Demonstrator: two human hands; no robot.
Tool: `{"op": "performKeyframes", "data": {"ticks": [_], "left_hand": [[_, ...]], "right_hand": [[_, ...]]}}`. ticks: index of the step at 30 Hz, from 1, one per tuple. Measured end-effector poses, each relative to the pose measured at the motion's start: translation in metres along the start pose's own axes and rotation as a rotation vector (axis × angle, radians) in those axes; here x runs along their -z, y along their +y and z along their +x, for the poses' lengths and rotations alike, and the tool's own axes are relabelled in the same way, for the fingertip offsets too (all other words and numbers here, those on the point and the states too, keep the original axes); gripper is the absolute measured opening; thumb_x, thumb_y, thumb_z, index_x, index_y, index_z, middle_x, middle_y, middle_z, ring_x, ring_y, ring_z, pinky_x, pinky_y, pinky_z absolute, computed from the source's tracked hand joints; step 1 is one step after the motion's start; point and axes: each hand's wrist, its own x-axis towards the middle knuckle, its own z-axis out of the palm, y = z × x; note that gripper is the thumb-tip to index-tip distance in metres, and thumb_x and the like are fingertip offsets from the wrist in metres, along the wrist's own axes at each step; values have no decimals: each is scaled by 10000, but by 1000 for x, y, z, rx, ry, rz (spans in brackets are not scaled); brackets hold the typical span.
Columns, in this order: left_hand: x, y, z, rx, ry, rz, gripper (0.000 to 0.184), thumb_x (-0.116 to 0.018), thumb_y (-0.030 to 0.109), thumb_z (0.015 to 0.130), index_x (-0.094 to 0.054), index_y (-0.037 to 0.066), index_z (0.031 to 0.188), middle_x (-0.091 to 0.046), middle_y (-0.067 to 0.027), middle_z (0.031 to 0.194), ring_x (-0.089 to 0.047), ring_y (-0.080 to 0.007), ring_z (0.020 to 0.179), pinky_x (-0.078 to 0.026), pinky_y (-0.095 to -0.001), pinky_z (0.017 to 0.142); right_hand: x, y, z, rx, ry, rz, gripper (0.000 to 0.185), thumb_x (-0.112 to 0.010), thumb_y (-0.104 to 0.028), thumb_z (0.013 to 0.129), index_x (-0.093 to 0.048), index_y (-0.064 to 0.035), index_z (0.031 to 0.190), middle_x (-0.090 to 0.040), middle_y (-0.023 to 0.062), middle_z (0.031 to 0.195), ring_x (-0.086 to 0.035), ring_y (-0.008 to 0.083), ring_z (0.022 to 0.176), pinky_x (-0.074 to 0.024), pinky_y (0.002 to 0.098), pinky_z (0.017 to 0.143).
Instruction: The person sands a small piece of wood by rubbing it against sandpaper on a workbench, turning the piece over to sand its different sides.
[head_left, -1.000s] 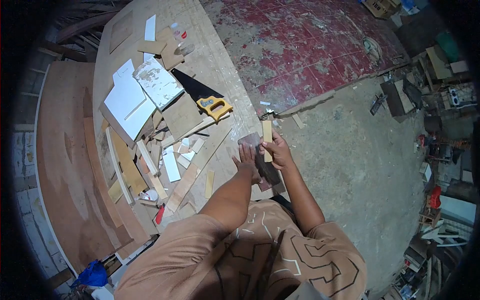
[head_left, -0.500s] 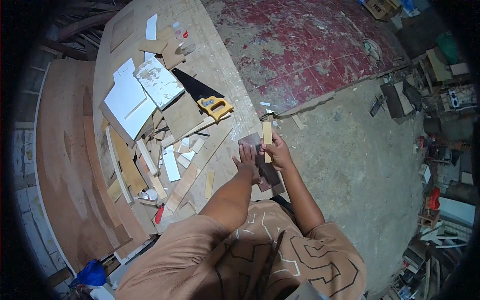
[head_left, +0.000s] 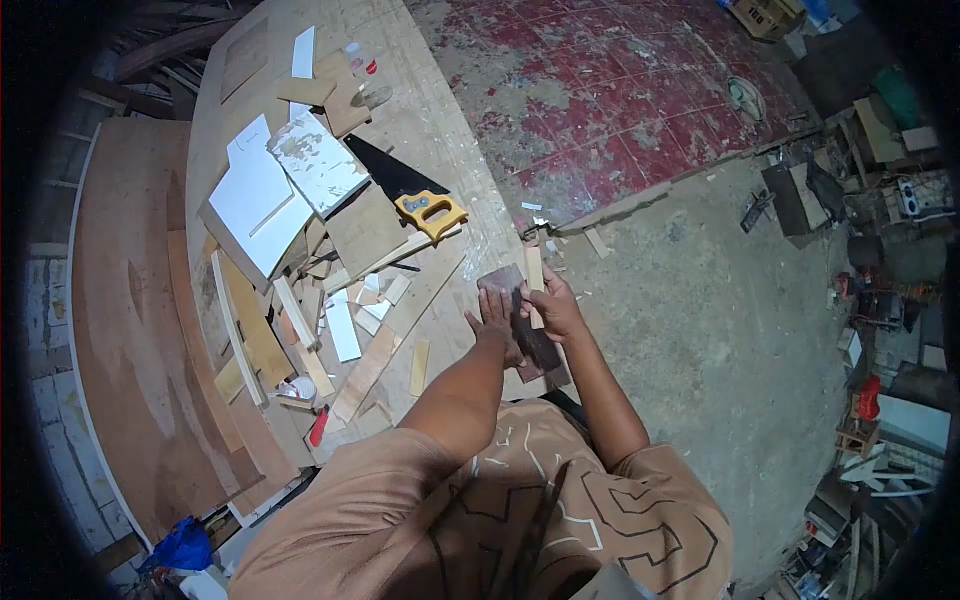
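My left hand lies with fingers spread on a dark brown sheet that looks like sandpaper, pressing it to the table near its right edge. Just to the right, my right hand is closed around a small pale wood strip. The strip points away from me and stands along the sheet's right side. Whether its lower edge touches the sheet is hidden by my fingers. Another short wood strip rests on the table left of my left forearm.
A handsaw with a yellow handle lies on the wooden table. Around it are wood offcuts, white boards and a red-handled tool. Beyond the table's right edge is a concrete floor, with clutter along the far right.
The wood strip in my right hand has turned slightly, showing a narrower face, and has shifted a little toward me. My left hand stays in place on the sheet.
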Motion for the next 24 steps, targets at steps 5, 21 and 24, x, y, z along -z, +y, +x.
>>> {"op": "performKeyframes", "data": {"ticks": [5, 21, 24], "left_hand": [[-3, 1, 0, 0, 14, -1, 1547, -859, 549, 565, 268, 25, 1487, 278, -245, 1565, 282, -437, 1430, -37, -746, 1077], [-2, 1, 0, 1, 4, -16, 1529, -867, 535, 575, 235, 17, 1500, 282, -254, 1561, 270, -435, 1436, -35, -743, 1082], [2, 1, -1, 11, -18, -11, 1534, -869, 534, 572, 239, 14, 1497, 279, -257, 1561, 270, -428, 1438, -38, -742, 1082]], "right_hand": [[0, 6, 3, 23, 152, -34, 582, -546, -58, 951, -352, -81, 1499, -623, 79, 966, -618, 152, 746, -550, 319, 675], [9, 8, 5, 44, 79, -59, 334, -560, -94, 948, -519, -11, 1269, -586, 53, 910, -556, 135, 703, -499, 267, 599], [15, 7, 5, -59, 24, 34, 276, -550, -65, 932, -535, -7, 1201, -577, 56, 909, -527, 125, 650, -464, 259, 538]]}}
